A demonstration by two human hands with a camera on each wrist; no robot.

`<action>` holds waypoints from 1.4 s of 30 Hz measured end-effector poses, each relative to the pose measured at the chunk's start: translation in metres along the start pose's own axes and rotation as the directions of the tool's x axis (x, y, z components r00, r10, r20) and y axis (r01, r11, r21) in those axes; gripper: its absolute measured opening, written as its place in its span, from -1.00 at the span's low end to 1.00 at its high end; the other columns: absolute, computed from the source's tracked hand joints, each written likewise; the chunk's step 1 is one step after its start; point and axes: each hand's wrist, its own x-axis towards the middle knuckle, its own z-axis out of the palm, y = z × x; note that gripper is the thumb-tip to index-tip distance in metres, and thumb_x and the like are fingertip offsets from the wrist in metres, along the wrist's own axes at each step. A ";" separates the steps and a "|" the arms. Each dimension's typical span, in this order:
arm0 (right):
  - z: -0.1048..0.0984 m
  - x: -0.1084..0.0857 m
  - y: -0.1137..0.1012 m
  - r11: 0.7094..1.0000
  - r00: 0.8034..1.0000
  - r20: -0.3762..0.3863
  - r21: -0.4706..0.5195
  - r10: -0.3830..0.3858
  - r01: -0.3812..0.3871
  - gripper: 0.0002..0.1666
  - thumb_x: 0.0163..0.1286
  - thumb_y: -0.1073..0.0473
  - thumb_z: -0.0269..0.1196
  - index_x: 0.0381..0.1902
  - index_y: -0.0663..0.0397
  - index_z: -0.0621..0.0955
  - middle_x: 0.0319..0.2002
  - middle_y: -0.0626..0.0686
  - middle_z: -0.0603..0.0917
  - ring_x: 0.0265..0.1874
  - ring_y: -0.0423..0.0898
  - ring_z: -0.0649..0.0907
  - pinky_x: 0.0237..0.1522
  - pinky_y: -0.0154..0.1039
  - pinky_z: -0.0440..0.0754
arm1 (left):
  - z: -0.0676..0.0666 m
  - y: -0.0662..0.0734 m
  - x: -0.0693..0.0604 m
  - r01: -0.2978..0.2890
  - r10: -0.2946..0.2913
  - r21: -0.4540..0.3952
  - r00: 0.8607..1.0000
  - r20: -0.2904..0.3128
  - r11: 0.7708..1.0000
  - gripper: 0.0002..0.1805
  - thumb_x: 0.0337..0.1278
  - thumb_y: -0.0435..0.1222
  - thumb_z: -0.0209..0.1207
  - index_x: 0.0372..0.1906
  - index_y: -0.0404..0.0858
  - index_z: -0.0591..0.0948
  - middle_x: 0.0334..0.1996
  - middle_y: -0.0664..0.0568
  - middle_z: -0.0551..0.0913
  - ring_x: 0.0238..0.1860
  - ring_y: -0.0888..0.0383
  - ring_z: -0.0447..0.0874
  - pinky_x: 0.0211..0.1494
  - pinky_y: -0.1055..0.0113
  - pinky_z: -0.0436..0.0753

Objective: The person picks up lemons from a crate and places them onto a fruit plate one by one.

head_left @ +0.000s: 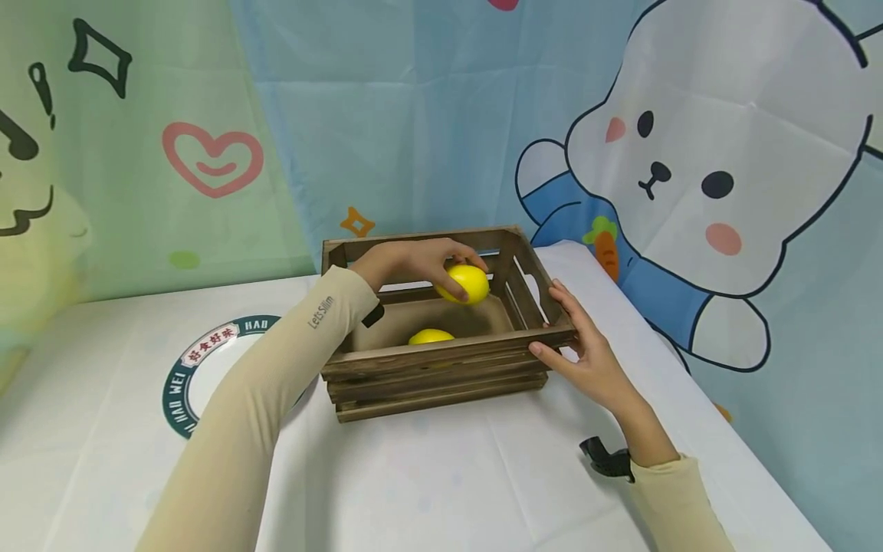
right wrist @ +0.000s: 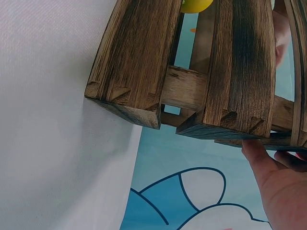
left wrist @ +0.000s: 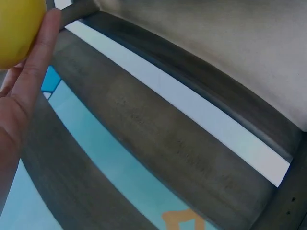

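1. Pinched between the left hand's thumb and fingers, one lemon hangs over the crate's inside, right of its middle.
2. Below it, toward the front wall and slightly left, lies a second lemon, nearer the left hand.
3. Right hand grips the crate's right end; its long axis runs sideways.
4. Plate: left of the crate, partly behind the left sleeve.
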 end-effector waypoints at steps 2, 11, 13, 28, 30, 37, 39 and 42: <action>0.000 0.000 -0.001 1.000 1.000 0.000 0.001 0.000 0.000 -0.03 0.25 0.43 0.30 0.53 0.04 0.12 0.56 0.00 -0.04 0.47 0.06 0.15 0.08 -0.58 0.41 | 0.000 0.003 0.000 0.000 0.000 0.029 1.000 -0.002 1.000 -0.35 0.10 -0.31 0.31 0.35 -0.19 0.44 0.13 -0.09 0.45 0.03 0.05 0.46 0.03 0.28 0.59; -0.001 0.000 -0.002 1.000 1.000 0.008 -0.015 0.010 -0.010 -0.03 0.26 0.40 0.30 0.53 0.04 0.11 0.56 0.04 -0.04 0.45 0.05 0.16 0.10 -0.56 0.40 | 0.006 0.017 0.000 -0.038 0.042 0.161 0.999 -0.018 0.986 -0.36 0.06 -0.32 0.33 0.31 -0.21 0.46 0.22 -0.06 0.44 0.02 0.07 0.47 0.05 0.31 0.56; -0.002 0.000 -0.003 1.000 1.000 0.008 -0.016 0.013 -0.012 -0.04 0.27 0.40 0.30 0.53 0.05 0.11 0.56 0.06 -0.05 0.46 0.08 0.15 0.10 -0.56 0.39 | 0.007 0.018 0.002 -0.058 0.065 0.193 0.997 -0.031 0.980 -0.36 0.05 -0.32 0.34 0.30 -0.23 0.47 0.20 -0.07 0.45 0.01 0.07 0.47 0.04 0.32 0.56; -0.002 0.000 -0.001 1.000 1.000 0.012 -0.025 0.018 -0.018 -0.03 0.26 0.39 0.31 0.53 0.01 0.11 0.56 0.07 -0.04 0.48 0.07 0.12 0.10 -0.55 0.40 | 0.006 0.040 -0.004 -0.123 0.184 0.364 0.973 -0.138 0.923 -0.36 0.09 -0.19 0.33 0.32 -0.11 0.45 0.15 -0.02 0.43 0.09 0.09 0.35 0.08 0.28 0.47; -0.001 0.001 0.000 0.999 1.000 0.012 -0.031 0.017 -0.016 -0.03 0.26 0.38 0.31 0.53 0.00 0.11 0.56 0.07 -0.04 0.49 0.08 0.09 0.09 -0.56 0.40 | 0.007 0.042 -0.006 -0.123 0.189 0.372 0.971 -0.145 0.920 -0.36 0.09 -0.18 0.33 0.32 -0.08 0.46 0.13 -0.01 0.43 0.08 0.08 0.35 0.07 0.28 0.47; -0.001 0.002 0.000 0.998 1.000 0.014 -0.052 0.023 -0.022 -0.03 0.27 0.35 0.31 0.53 -0.01 0.11 0.56 -0.06 -0.04 0.48 0.10 0.10 0.09 -0.55 0.38 | 0.009 0.052 -0.020 -0.125 0.208 0.397 0.963 -0.174 0.909 -0.38 0.10 -0.17 0.34 0.31 -0.05 0.47 0.09 0.02 0.43 0.05 0.09 0.37 0.06 0.27 0.48; -0.001 0.002 0.000 0.998 1.000 0.012 -0.055 0.023 -0.023 -0.03 0.27 0.36 0.31 0.53 -0.01 0.11 0.56 -0.06 -0.04 0.49 0.11 0.09 0.10 -0.56 0.37 | 0.010 0.055 -0.024 -0.124 0.212 0.407 0.961 -0.180 0.905 -0.38 0.09 -0.17 0.34 0.31 -0.04 0.47 0.09 0.02 0.43 0.05 0.10 0.37 0.07 0.27 0.48; -0.001 0.002 0.000 0.998 1.000 0.007 -0.052 0.021 -0.020 -0.03 0.27 0.37 0.31 0.53 0.00 0.11 0.56 -0.03 -0.04 0.48 0.12 0.10 0.10 -0.59 0.37 | 0.012 0.061 -0.032 -0.130 0.227 0.427 0.956 -0.186 0.895 -0.38 0.09 -0.17 0.35 0.31 -0.03 0.48 0.09 0.01 0.43 0.05 0.10 0.37 0.07 0.27 0.48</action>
